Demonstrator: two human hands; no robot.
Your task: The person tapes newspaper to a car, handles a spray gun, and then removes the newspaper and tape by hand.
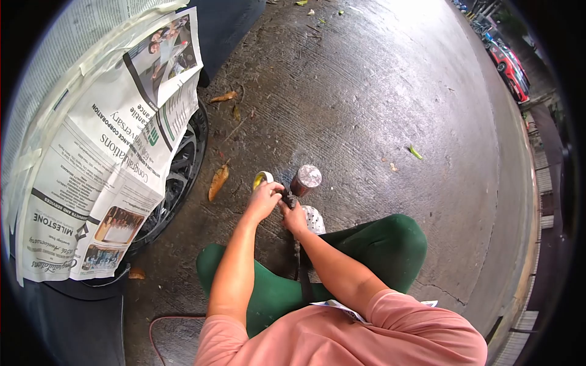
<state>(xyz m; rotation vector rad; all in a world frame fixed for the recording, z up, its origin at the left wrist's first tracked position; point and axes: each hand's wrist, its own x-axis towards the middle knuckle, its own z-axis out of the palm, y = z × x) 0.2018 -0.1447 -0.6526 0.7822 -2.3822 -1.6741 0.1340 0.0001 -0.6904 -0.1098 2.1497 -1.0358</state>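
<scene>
A dark spray gun [291,197] with a round, paint-spattered cup [307,177] is in front of my crossed legs. My right hand [295,218] is wrapped round its handle, and a hose [297,259] runs from there down towards my lap. With fingers bent, my left hand [265,200] grips the gun's near upper part from the left. Just beyond that hand shows a white ring with a yellow inside, like a roll of tape [262,179], partly covered by the fingers. A spotted white shoe [314,219] lies just behind my right hand.
On the left stands a car with newspaper [116,152] taped over its side, hanging partly over a wheel [183,161]. Dry leaves [218,182] lie on the wet concrete ground [354,110]. A thin red hose [160,318] curves at lower left. A red car [510,68] is far right.
</scene>
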